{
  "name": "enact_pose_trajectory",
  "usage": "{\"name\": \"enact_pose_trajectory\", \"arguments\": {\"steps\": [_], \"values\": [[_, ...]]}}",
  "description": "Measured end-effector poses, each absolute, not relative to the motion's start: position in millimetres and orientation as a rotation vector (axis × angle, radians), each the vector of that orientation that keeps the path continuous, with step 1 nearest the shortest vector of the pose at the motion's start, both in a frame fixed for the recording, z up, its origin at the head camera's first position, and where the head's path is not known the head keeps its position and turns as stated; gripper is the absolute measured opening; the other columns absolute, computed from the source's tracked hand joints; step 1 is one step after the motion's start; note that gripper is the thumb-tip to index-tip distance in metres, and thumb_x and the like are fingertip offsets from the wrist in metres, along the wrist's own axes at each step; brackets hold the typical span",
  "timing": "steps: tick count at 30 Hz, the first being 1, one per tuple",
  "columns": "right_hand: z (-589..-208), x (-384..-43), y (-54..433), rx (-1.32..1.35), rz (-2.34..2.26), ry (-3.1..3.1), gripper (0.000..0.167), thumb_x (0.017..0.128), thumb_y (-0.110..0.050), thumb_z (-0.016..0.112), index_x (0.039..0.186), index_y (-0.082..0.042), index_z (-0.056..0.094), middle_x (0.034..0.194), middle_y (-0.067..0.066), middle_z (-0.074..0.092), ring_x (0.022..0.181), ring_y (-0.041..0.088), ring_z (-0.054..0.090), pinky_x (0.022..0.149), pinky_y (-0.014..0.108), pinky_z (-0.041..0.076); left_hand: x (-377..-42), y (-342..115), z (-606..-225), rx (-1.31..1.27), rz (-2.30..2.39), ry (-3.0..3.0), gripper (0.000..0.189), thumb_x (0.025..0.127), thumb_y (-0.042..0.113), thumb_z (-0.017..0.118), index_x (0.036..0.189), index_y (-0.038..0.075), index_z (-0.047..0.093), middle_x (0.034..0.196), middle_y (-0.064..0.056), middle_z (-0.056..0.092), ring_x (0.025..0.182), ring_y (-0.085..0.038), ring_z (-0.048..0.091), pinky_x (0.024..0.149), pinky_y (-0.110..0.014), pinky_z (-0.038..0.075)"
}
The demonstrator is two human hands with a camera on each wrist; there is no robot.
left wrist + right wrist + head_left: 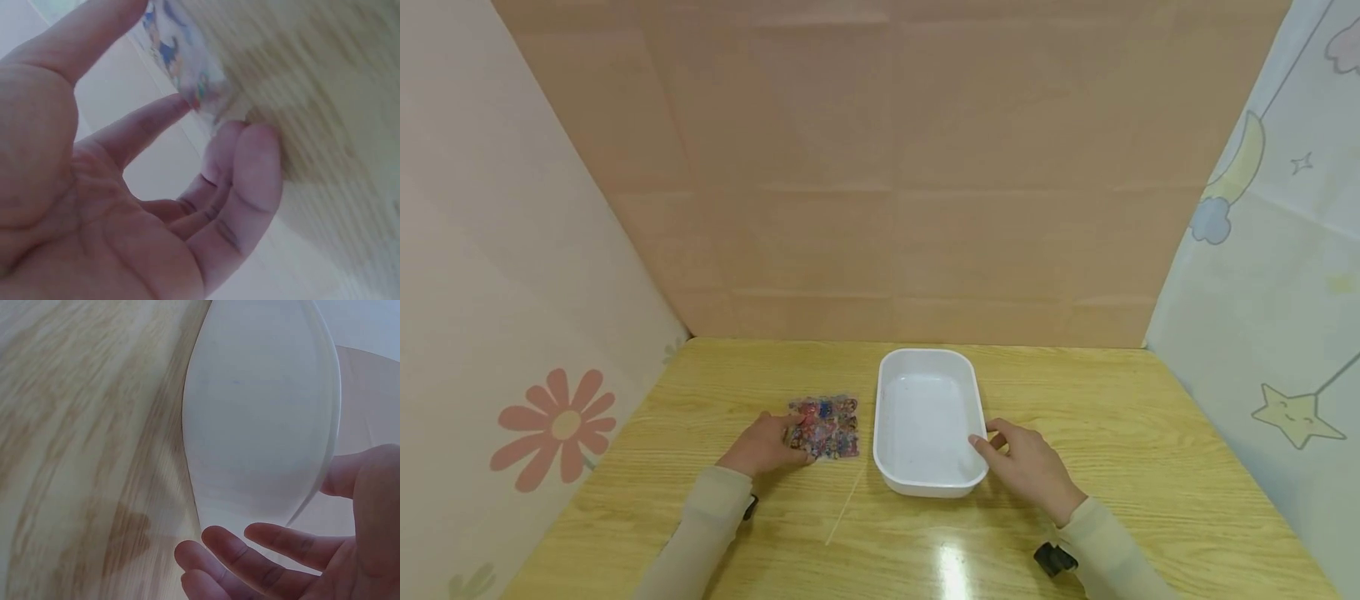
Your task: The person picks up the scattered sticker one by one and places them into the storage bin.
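Note:
A clear, glossy sheet with small colourful figures (826, 427) lies flat on the table, left of a white tray (887, 479). My left hand (767, 444) is at the sheet's left side, thumb and index finger on its edges. In the left wrist view, those fingertips touch the sheet (178, 53) while the other fingers curl against the wood. My right hand (1030, 467) holds the tray by its near right corner, thumb over the rim and fingers outside. The right wrist view shows the tray's outer wall (262, 412) close to the fingers.
The wood-grain table (1075, 400) has a thin pale line (846, 504) in front of the sheet. A tan panel (887, 208) stands behind, with patterned panels on both sides. Dark wrist straps (1056, 559) show at the sleeves.

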State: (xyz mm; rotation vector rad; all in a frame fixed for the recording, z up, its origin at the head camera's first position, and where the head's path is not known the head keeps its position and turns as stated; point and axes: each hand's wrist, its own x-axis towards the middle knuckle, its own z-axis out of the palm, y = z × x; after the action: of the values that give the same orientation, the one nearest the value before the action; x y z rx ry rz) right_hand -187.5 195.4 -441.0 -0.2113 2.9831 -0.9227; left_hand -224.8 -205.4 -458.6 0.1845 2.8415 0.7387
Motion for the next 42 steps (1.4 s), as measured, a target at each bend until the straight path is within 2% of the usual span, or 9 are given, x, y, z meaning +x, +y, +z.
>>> {"name": "enact_pose_trajectory", "arguments": {"steps": [10, 15, 17, 21, 24, 28, 32, 37, 42], "values": [[-440, -187, 194, -0.223, -0.93, 2.982, 0.047, 0.099, -0.048, 0.057, 0.122, -0.009, 0.067, 0.096, 0.004, 0.072, 0.081, 0.014, 0.064, 0.064, 0.035, 0.051, -223, -204, -453, 0.173, 0.835, 2.828, 0.079, 0.076, 0.026, 0.088, 0.141, -0.002, 0.054, 0.142, -0.032, 0.049, 0.135, -0.054, 0.036, 0.092, -0.058, 0.049], [-440, -188, 194, -0.222, -0.921, 2.978, 0.047, 0.099, -0.048, 0.058, 0.122, -0.008, 0.067, 0.098, 0.004, 0.072, 0.08, 0.014, 0.065, 0.063, 0.035, 0.051, -225, -211, -454, 0.117, 0.928, 2.795, 0.088, 0.079, 0.023, 0.086, 0.148, -0.007, 0.04, 0.15, -0.03, 0.041, 0.142, -0.059, 0.018, 0.108, -0.068, 0.031], [-440, -188, 194, -0.222, -0.914, 2.977, 0.047, 0.099, -0.048, 0.058, 0.123, -0.008, 0.067, 0.097, 0.004, 0.072, 0.08, 0.014, 0.065, 0.063, 0.035, 0.051, -225, -215, -455, 0.071, 0.985, 2.771, 0.093, 0.082, 0.024, 0.084, 0.151, -0.008, 0.031, 0.151, -0.03, 0.039, 0.141, -0.057, 0.025, 0.109, -0.067, 0.029], [-442, -188, 194, -0.223, -0.905, 2.974, 0.047, 0.099, -0.047, 0.058, 0.123, -0.008, 0.066, 0.097, 0.004, 0.072, 0.079, 0.014, 0.064, 0.063, 0.034, 0.05, -227, -223, -457, -0.034, 1.15, 2.698, 0.094, 0.087, 0.02, 0.079, 0.155, -0.008, 0.02, 0.127, -0.029, 0.06, 0.105, -0.04, 0.063, 0.094, -0.054, 0.049], [-443, -188, 194, -0.226, -0.905, 2.975, 0.046, 0.099, -0.047, 0.058, 0.123, -0.008, 0.067, 0.096, 0.003, 0.072, 0.078, 0.013, 0.064, 0.062, 0.034, 0.05, -228, -229, -459, -0.117, 1.324, 2.598, 0.089, 0.091, 0.013, 0.072, 0.155, -0.009, 0.014, 0.096, -0.02, 0.07, 0.073, -0.023, 0.065, 0.072, -0.042, 0.055], [-443, -188, 194, -0.231, -0.91, 2.978, 0.044, 0.099, -0.047, 0.058, 0.121, -0.009, 0.067, 0.095, 0.003, 0.073, 0.077, 0.013, 0.064, 0.061, 0.034, 0.05, -229, -235, -461, -0.218, 1.483, 2.516, 0.087, 0.095, 0.01, 0.068, 0.153, -0.015, 0.008, 0.078, -0.011, 0.072, 0.063, -0.015, 0.065, 0.058, -0.03, 0.053], [-442, -187, 194, -0.231, -0.902, 2.98, 0.044, 0.099, -0.046, 0.058, 0.122, -0.009, 0.067, 0.095, 0.002, 0.072, 0.078, 0.013, 0.064, 0.062, 0.034, 0.05, -229, -239, -462, -0.263, 1.564, 2.485, 0.072, 0.098, 0.006, 0.061, 0.149, -0.02, 0.017, 0.082, -0.012, 0.074, 0.065, -0.014, 0.068, 0.057, -0.026, 0.052], [-443, -186, 194, -0.226, -0.902, 2.981, 0.044, 0.099, -0.046, 0.059, 0.122, -0.009, 0.067, 0.095, 0.002, 0.072, 0.077, 0.013, 0.063, 0.061, 0.033, 0.05, -226, -241, -460, -0.263, 1.583, 2.486, 0.041, 0.105, 0.007, 0.047, 0.138, -0.017, 0.042, 0.095, -0.017, 0.075, 0.071, -0.016, 0.07, 0.06, -0.029, 0.052], [-443, -186, 194, -0.226, -0.893, 2.992, 0.045, 0.097, -0.045, 0.062, 0.123, -0.008, 0.066, 0.095, 0.003, 0.072, 0.079, 0.015, 0.065, 0.061, 0.034, 0.049, -224, -239, -457, -0.279, 1.559, 2.543, 0.031, 0.106, 0.009, 0.044, 0.124, -0.012, 0.058, 0.095, -0.018, 0.075, 0.07, -0.015, 0.069, 0.059, -0.029, 0.052]]}}
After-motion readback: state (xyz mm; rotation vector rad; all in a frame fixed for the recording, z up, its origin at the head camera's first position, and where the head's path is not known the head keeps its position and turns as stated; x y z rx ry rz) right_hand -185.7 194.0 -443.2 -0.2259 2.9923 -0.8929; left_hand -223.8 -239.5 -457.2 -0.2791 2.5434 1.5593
